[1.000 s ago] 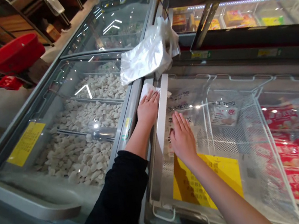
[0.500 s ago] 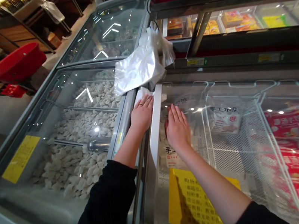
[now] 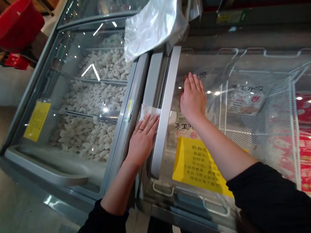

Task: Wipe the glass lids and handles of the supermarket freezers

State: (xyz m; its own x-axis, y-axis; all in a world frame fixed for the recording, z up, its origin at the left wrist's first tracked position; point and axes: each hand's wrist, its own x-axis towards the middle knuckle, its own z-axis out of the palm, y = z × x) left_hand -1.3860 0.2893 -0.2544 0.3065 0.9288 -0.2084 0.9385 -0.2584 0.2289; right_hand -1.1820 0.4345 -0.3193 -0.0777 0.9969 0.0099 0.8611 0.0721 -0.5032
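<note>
Lying flat, the left hand (image 3: pixel 141 141) is being held with its fingers straight and slightly spread. A white wipe (image 3: pixel 148 111), plain and softly creased, is being partly covered by the fingertips; whether cloth or paper cannot be told. Its uncovered part is being left visible just beyond them, on the grey rail (image 3: pixel 153 73), beside the pale lid edge (image 3: pixel 167 108). The right hand (image 3: pixel 192 98) is being rested palm-down on the glass lid (image 3: pixel 263 127), fingers pressed together. Farther out, white dumplings (image 3: pixel 96 137) are being displayed in the freezer (image 3: pixel 48 172) to the left; clear plastic bags (image 3: pixel 155 24) are being heaped farther along.
</note>
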